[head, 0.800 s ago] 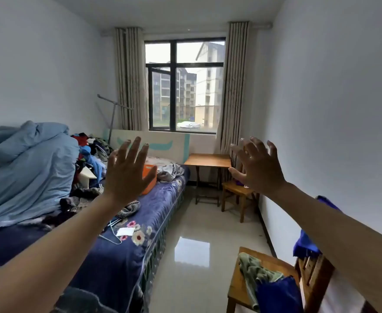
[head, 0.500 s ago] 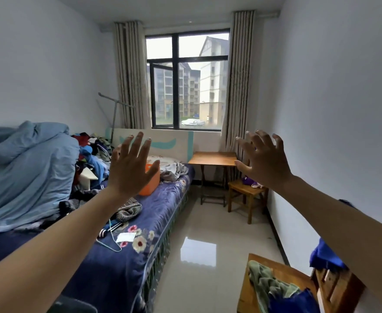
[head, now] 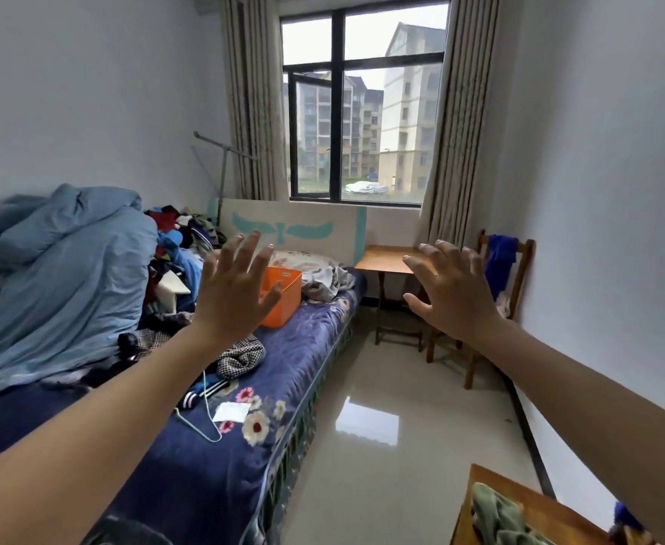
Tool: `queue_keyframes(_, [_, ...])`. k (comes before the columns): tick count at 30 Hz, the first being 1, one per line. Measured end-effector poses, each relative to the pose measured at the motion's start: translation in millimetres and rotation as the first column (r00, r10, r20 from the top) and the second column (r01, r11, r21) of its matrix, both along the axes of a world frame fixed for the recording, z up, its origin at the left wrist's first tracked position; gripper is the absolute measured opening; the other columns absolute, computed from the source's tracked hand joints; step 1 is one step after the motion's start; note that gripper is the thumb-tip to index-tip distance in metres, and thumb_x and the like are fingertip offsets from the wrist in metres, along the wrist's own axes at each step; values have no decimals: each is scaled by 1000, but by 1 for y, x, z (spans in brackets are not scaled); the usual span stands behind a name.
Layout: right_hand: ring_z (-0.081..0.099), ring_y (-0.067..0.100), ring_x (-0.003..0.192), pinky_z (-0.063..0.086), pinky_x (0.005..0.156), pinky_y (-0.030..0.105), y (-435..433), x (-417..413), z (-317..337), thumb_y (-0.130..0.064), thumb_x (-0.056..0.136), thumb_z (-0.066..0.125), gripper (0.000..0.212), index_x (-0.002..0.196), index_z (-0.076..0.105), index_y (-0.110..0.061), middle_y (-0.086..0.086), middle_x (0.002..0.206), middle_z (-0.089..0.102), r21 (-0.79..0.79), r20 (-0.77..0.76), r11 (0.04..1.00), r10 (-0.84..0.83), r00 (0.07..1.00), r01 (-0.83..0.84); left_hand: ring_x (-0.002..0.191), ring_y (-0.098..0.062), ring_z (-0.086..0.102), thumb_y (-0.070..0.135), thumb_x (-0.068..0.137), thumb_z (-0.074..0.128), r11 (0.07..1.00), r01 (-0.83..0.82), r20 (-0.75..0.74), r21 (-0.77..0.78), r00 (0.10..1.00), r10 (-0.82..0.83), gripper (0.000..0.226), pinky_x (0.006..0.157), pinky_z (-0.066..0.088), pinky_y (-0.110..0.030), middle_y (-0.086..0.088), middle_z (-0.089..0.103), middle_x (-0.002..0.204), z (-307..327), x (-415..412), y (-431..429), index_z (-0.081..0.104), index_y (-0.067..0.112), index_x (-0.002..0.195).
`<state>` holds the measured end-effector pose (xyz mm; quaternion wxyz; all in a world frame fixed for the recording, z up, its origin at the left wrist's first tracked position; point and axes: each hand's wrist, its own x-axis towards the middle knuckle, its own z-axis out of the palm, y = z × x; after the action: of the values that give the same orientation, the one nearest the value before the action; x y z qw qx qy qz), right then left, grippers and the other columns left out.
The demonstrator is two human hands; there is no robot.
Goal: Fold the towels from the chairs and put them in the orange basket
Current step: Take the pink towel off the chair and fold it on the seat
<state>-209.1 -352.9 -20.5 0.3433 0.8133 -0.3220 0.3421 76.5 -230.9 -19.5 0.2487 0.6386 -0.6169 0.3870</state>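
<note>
My left hand (head: 236, 287) and my right hand (head: 450, 285) are both raised in front of me with fingers spread, holding nothing. The orange basket (head: 283, 298) stands on the bed beyond my left hand, partly hidden by it. A blue towel (head: 500, 261) hangs over the back of the far wooden chair (head: 519, 277) by the right wall. On the near wooden chair (head: 527, 505) at the bottom right lies a green towel (head: 496, 519), with a bit of blue cloth (head: 625, 521) beside it under my right arm.
A bed (head: 275, 387) with a dark blue flowered cover fills the left side, piled with a light blue duvet (head: 59, 277), clothes and a white cable. A small wooden table (head: 385, 261) stands under the window. A tiled floor (head: 382, 407) runs between bed and chairs.
The view has moved forward and dipped slightly. Both hands stay raised and spread, now lower in the view. The far chair with its blue towel has come into sight.
</note>
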Motion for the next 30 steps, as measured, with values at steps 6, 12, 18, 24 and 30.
queue_keyframes(6, [60,42,99,48,81,55,-65,41,3,-30,58,86,56,106,65,-8,19,108,64,-5,20,1000,-11,1000,11,111,-28,36,33,77,38,998,22,-31,-54,999,-23,42,80,46,-51,-20,58,119,0,42,-69,47,8,110])
queue_keyframes(12, [62,42,95,48,82,53,-134,74,12,-27,60,85,51,103,67,-6,18,103,65,-46,62,998,-31,998,34,112,-37,51,33,77,37,997,72,-78,-37,994,-74,45,81,45,-52,-20,57,121,3,85,-157,44,9,114])
queue_keyframes(18, [64,39,94,49,83,52,-210,74,-15,-38,67,61,45,100,69,-8,17,102,67,-83,-75,989,-127,989,121,110,-29,43,32,75,39,988,154,-79,-19,985,-155,47,79,47,-53,-20,62,115,-20,91,-254,58,4,107])
queue_keyframes(24, [65,39,92,50,80,53,-301,52,-25,-38,67,62,46,100,70,-7,17,101,68,-136,-72,968,-224,972,213,105,-39,59,34,75,38,974,224,-74,16,972,-222,50,79,47,-52,-20,62,115,-26,72,-364,60,4,109])
queue_keyframes(30, [66,37,92,51,80,53,-402,44,-29,-38,55,84,53,98,72,-9,16,100,69,-167,-149,963,-236,960,210,111,-33,48,34,77,38,962,273,-46,-8,961,-273,49,81,48,-48,-19,61,118,-18,64,-472,56,6,113])
